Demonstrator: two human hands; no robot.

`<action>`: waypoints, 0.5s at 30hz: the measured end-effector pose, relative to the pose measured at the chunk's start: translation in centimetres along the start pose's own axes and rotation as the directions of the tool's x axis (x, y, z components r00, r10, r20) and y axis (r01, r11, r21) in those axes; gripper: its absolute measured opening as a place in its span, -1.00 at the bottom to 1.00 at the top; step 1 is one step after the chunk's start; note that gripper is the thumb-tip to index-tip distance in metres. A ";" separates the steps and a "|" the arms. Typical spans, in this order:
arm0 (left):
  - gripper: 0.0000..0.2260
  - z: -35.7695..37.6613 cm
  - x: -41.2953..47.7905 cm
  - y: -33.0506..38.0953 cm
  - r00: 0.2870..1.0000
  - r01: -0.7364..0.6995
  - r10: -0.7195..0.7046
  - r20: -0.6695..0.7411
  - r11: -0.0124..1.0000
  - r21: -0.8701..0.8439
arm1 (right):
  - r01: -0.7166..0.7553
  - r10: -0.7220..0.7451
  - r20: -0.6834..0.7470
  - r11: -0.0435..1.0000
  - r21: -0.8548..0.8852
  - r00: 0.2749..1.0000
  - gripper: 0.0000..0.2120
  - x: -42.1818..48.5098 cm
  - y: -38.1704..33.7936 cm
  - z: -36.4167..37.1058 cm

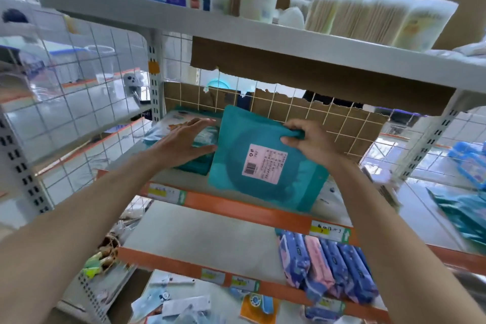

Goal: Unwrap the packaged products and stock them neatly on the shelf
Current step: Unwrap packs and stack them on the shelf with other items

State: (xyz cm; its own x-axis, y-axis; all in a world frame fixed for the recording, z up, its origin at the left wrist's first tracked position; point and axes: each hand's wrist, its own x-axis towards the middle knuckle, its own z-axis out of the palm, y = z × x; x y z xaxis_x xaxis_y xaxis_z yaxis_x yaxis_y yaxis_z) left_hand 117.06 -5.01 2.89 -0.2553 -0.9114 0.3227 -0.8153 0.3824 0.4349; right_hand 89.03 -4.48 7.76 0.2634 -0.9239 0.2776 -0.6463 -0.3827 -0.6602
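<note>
Our right hand (307,143) pinches the upper right corner of a flat teal plastic pouch (231,155) bearing a pink barcode label, holding it tilted over the front of the grey shelf with an orange edge strip (236,205). Our left hand (184,142), fingers straight, rests flat on the pale blue stacked packs (171,118) just beside the pouch.

A small shop, by every sign. White metal shelving (236,208) with orange front edges, yellow price labels (326,230) stuck along those edges. Many identical cotton-swab packs (368,16) lined up on the top board, blue and pink wrapped packs (328,268) in a row at the lower board's right front edge. Wire grid panels (315,116) behind.
</note>
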 end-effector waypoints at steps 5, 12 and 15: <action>-0.47 -2.7 1.0 -2.8 0.997 0.033 -0.001 0.081 0.922 -0.386 | -0.036 0.035 0.015 0.995 0.094 0.999 -0.87 3.0 -2.6 3.6; -0.73 -4.3 1.9 -5.6 0.990 0.106 0.007 0.140 0.616 -0.781 | -0.059 0.064 -0.020 0.978 0.201 0.998 -0.86 5.5 -4.8 7.1; -0.81 -4.4 2.1 -6.2 0.988 0.145 -0.033 0.152 0.559 -0.816 | -0.057 0.067 -0.095 0.993 0.107 0.993 -0.78 5.8 -5.3 8.4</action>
State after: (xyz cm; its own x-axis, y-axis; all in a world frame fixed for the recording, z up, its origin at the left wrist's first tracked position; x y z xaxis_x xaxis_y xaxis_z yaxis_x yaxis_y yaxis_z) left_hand 123.85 -8.56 4.60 -0.3042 -0.9361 0.1763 -0.0685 0.2060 0.9761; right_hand 99.96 -7.83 6.96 0.1504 -0.9428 0.2975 -0.5798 -0.3278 -0.7459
